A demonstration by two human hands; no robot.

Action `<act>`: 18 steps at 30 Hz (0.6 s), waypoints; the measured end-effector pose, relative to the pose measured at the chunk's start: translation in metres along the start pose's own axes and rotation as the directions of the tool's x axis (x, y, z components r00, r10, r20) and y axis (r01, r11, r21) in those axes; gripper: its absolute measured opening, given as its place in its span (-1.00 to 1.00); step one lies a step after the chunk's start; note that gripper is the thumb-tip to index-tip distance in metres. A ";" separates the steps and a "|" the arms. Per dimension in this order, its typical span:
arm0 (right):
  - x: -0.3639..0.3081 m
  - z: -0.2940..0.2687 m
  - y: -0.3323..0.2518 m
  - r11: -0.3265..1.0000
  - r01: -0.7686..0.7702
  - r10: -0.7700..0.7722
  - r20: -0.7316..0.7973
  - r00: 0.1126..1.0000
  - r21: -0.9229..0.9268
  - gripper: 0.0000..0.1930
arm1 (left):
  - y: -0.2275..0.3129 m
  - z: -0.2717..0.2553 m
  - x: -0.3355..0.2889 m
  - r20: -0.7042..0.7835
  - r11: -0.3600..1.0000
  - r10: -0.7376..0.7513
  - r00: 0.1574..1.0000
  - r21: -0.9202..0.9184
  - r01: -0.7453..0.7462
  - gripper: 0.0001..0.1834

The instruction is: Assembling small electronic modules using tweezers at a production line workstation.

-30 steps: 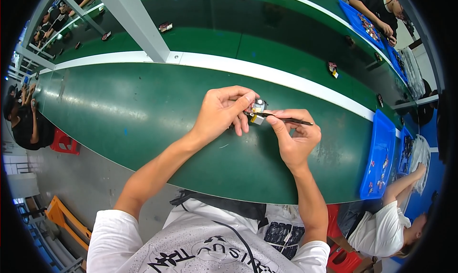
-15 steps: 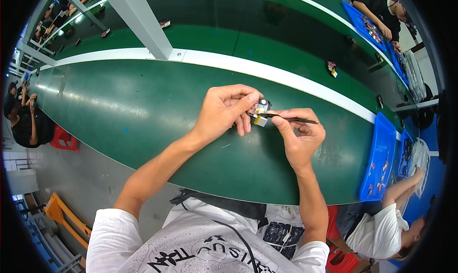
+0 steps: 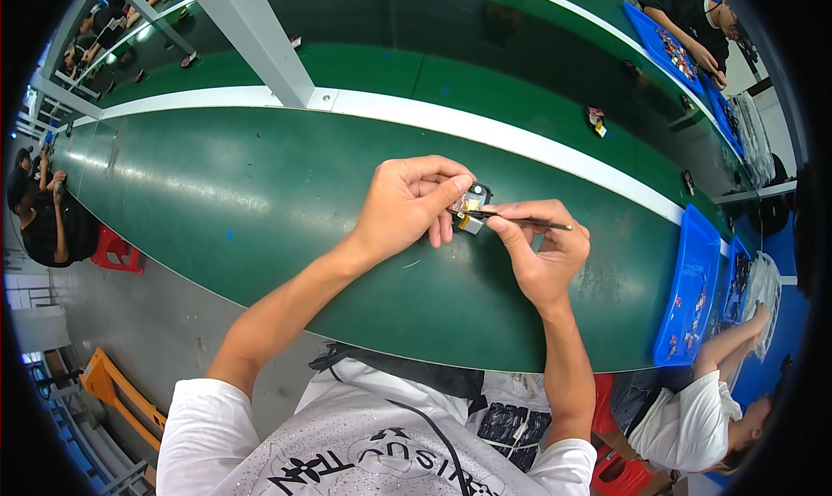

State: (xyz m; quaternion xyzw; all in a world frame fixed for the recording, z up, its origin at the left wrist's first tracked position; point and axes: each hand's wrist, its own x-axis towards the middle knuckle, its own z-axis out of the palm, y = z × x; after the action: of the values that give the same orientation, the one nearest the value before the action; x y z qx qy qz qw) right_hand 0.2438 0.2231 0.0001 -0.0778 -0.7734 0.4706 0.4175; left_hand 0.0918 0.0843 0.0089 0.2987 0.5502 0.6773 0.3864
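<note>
Pinching the left edge of a small black-framed device (image 3: 479,194), the left hand (image 3: 406,203) has its thumb and fingers closed on it. Just right of the device, the right hand (image 3: 548,246) grasps a slim dark tool (image 3: 553,224) between thumb and fingers, its tip over the device; whether it touches, I cannot tell. At the device's near edge sits a silver block (image 3: 472,225). Under the device spreads a green workbench (image 3: 260,179). Well to the device's right lies a blue tray (image 3: 695,243) with small parts in it; farther right is a co-worker in white (image 3: 693,422). Beyond the device run a white rail (image 3: 485,132), then a darker green surface (image 3: 373,75), which bears a small unit (image 3: 595,121) to the device's far right.
</note>
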 end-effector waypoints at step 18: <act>-0.002 0.005 -0.002 0.999 0.029 -0.031 -0.041 0.999 -0.029 -0.86 | 0.000 0.007 0.000 -0.089 0.996 0.034 0.995 0.081 -0.027 -0.77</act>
State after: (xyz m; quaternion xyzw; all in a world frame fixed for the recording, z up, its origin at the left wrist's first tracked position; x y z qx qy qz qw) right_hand 0.2420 0.2173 -0.0005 -0.0820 -0.7723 0.4514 0.4393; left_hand 0.0981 0.0879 0.0104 0.2914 0.5891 0.6734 0.3385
